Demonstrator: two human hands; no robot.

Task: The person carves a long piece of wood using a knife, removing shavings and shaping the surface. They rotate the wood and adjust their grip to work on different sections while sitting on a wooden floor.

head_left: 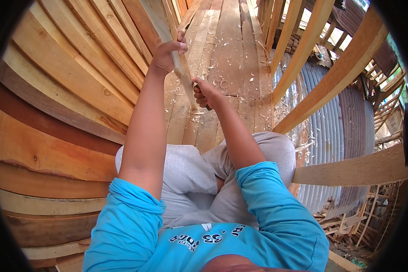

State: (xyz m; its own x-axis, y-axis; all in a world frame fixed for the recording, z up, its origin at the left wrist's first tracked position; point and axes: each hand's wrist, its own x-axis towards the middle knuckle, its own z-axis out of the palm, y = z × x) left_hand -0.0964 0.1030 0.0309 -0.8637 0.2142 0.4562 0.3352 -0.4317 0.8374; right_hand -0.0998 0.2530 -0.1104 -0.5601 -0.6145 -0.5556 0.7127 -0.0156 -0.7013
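Plank floor, shavings scattered.

Floor of long, pale brown wooden planks (226, 50) runs away from the person, boards laid side by side with narrow dark gaps between them. Small pale curled wood shavings (222, 43) lie loose across the planks, thickest toward the right edge near the slanted wooden rails, where a heap of pale shavings (283, 106) has gathered. The tip of the slim wooden stick (186, 79) rests on the boards, with a little pile of chips just beside it. The person's grey-trousered knees sit on the near end.
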